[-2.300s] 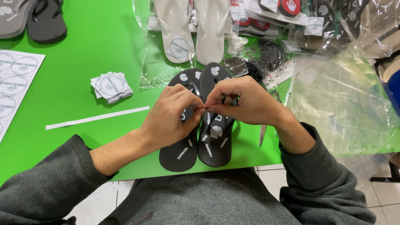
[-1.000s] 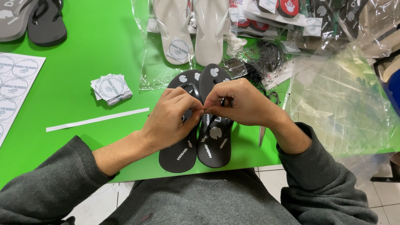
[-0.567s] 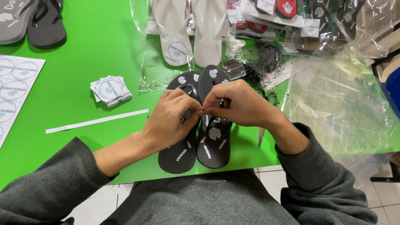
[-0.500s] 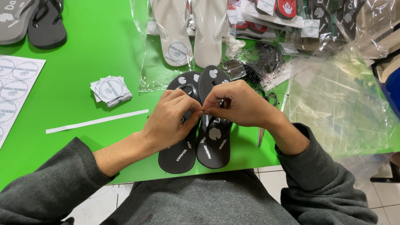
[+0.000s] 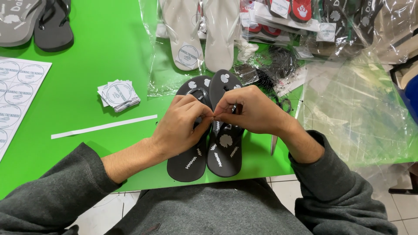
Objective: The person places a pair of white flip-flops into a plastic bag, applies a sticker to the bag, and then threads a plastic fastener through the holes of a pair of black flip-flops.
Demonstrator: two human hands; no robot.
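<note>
A pair of black flip-flops (image 5: 208,143) is laid side by side at the near edge of the green counter (image 5: 104,61), toes pointing away. Above the straps, the left hand (image 5: 180,128) and the right hand (image 5: 248,109) are brought together, fingertips pinched on something too small to be made out, just over the straps. A fastening or tagging step at the straps appears to be in hand; fine, steady fingertip work is judged to be called for next. A small stack of square labels with round prints (image 5: 118,95) is seen left of the hands, and a white paper strip (image 5: 103,126) nearer the edge. A sheet of round stickers (image 5: 17,91) lies at the left edge. White flip-flops in a clear bag (image 5: 202,35) are placed toward the far edge, bagged sandals (image 5: 305,17) at the far right corner, and empty clear bags (image 5: 357,109) along the right side.
</note>
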